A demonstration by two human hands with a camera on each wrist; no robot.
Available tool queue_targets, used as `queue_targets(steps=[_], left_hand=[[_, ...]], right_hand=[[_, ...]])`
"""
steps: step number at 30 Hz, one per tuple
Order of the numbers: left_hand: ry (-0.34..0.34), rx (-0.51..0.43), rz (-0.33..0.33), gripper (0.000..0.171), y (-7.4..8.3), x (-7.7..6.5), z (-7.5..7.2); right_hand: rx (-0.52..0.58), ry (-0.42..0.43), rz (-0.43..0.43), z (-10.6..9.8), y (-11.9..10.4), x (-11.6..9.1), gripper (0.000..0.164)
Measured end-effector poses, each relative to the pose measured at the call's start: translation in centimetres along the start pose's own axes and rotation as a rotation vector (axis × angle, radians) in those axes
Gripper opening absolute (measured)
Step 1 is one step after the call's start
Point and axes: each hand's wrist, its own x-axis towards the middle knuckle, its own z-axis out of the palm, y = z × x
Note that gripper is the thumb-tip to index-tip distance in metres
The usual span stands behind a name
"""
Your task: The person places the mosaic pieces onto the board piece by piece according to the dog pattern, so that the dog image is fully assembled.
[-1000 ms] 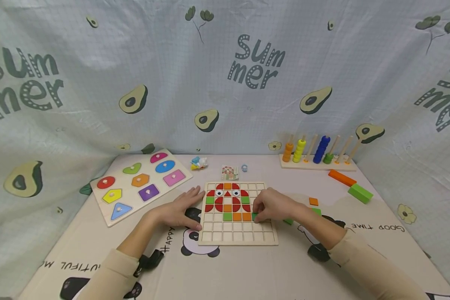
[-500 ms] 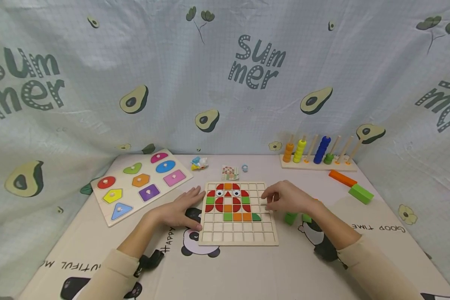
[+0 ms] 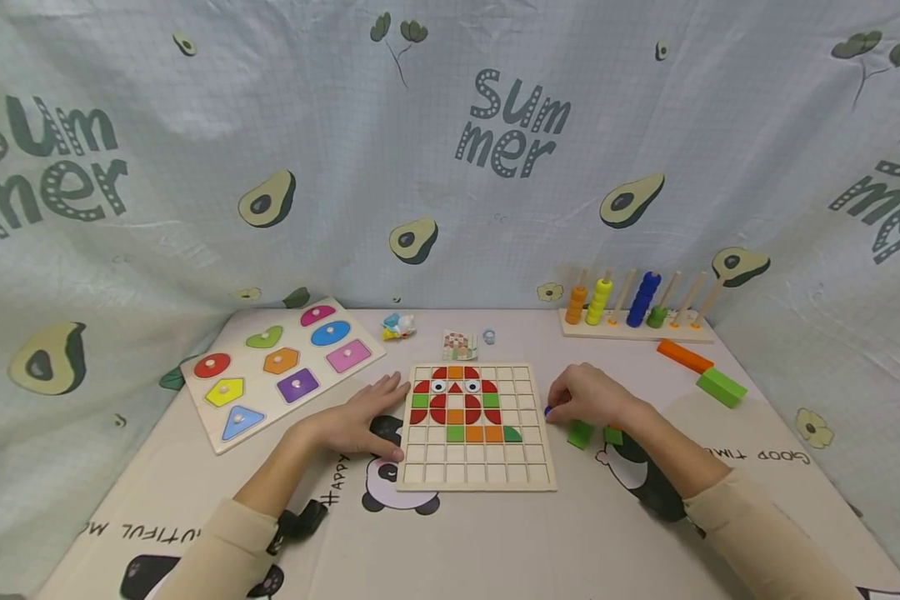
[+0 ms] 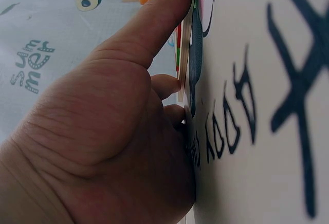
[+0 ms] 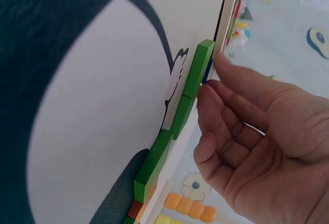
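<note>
My left hand (image 3: 356,418) lies with spread fingers at the left edge of a square wooden grid board (image 3: 465,475); in the left wrist view its thumb (image 4: 149,23) reaches along that edge. Red, orange and green tiles form an owl-like figure on the board, with a green quarter-round tile (image 3: 512,434) at the lower right of the pattern. Just off the board's right edge, my right hand (image 3: 591,395) has curled fingers and pinches a small blue piece (image 3: 548,412). Only a sliver of that piece (image 5: 207,71) shows between thumb and fingertip in the right wrist view.
Green blocks (image 3: 581,434) lie beside the right hand. A shape-knob puzzle (image 3: 258,392) stands left; a bead-peg rack (image 3: 637,331) is back right. Orange (image 3: 684,356) and green (image 3: 721,387) bars lie in front of the rack. A picture card (image 3: 460,345) sits behind the board.
My right hand has let go of the green quarter-round tile, lifted off the board and moved right to the blue piece. The left hand has stayed in place.
</note>
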Motion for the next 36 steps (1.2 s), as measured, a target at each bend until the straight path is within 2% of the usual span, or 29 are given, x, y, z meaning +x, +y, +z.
queue_targets(steps=[4, 11, 22, 31, 36], left_hand=[[0.002, -0.004, 0.0, 0.11, 0.0, 0.0, 0.0], [0.004, -0.005, 0.003, 0.11, -0.1, 0.0, 0.0], [0.0, 0.0, 0.009, 0.109, 0.1, -0.1, -0.1], [0.004, 0.004, 0.006, 0.109, 0.1, -0.1, -0.1], [0.005, 0.002, 0.009, 0.109, 0.0, -0.1, 0.0]], right_hand=[[-0.016, 0.004, -0.023, 0.1, 0.0, 0.1, 0.007], [0.047, -0.038, -0.017, 0.0, 0.2, 0.2, 0.013], [0.069, -0.057, -0.083, -0.1, 0.8, 0.1, 0.011], [0.101, -0.103, -0.274, -2.1, -0.7, -0.3, 0.013], [0.094, -0.201, -0.279, -1.0, -1.7, 0.2, 0.013]])
